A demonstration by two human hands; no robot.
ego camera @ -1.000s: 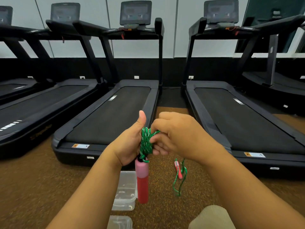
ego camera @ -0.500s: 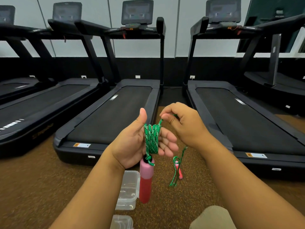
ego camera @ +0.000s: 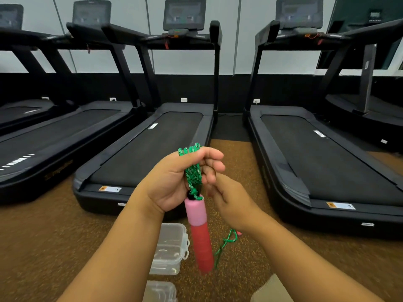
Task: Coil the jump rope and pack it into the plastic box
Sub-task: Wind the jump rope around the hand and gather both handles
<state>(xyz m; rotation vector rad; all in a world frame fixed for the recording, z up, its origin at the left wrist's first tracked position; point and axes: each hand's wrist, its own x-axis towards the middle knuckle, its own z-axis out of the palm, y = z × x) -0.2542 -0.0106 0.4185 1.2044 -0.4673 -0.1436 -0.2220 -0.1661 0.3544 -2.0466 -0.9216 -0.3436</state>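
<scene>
My left hand (ego camera: 174, 182) is closed around several loops of the green jump rope (ego camera: 193, 171), with loop ends sticking out above my fingers. A pink and red foam handle (ego camera: 199, 234) hangs straight down from this coil. My right hand (ego camera: 229, 203) sits just below and right of the coil, its fingers hidden behind the left hand. A loose length of the green rope (ego camera: 224, 247) trails down from it to the floor. The clear plastic box (ego camera: 170, 249) stands open on the floor beneath my hands, with its lid (ego camera: 161, 290) nearer to me.
Several black treadmills stand in a row ahead, the closest treadmill (ego camera: 144, 149) directly beyond my hands. Brown speckled rubber flooring (ego camera: 54, 236) covers the ground. My knee (ego camera: 268, 290) shows at the bottom right.
My right hand dropped from the top of the coil to below it, and my left fingers closed over the loops. The hanging rope tail has grown shorter.
</scene>
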